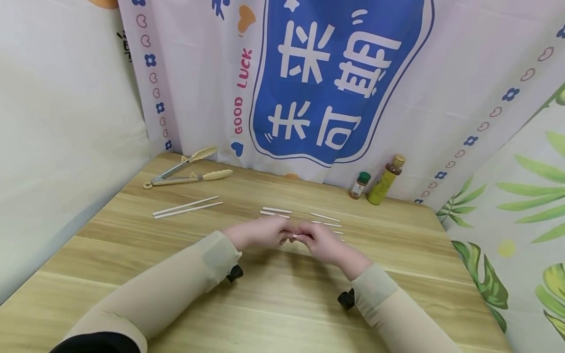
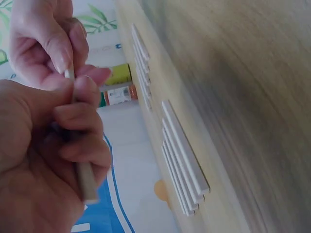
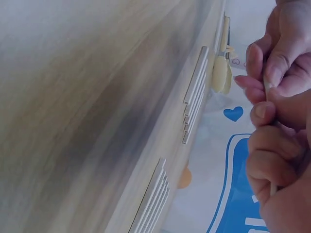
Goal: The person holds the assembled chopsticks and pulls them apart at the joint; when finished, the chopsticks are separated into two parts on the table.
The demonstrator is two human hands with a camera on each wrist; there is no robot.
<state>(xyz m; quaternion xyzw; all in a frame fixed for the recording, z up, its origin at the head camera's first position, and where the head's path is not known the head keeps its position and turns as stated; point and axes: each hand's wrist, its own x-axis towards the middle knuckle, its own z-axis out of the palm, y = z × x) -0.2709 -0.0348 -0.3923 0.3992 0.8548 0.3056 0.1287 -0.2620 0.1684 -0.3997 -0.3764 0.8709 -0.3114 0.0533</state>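
My left hand (image 1: 265, 230) and right hand (image 1: 324, 242) meet above the middle of the table, fingertips nearly touching. Both grip a white chopstick (image 2: 87, 183); its square end sticks out below the left fingers in the left wrist view. A short white stretch shows between the two thumbs. In the right wrist view its other end (image 3: 273, 188) shows under the curled right fingers. Fingers hide the rest, so I cannot tell if it is one piece. Beyond the hands lie two rows of short white sticks, a left row (image 1: 276, 210) and a right row (image 1: 325, 217).
Two long white chopsticks (image 1: 187, 210) lie at the left, with spread tongs (image 1: 174, 182) behind them. At the back right stand a small green-capped jar (image 1: 359, 186) and a yellow-labelled bottle (image 1: 383, 186). A printed cloth (image 1: 207, 98) hangs along the table's back edge.
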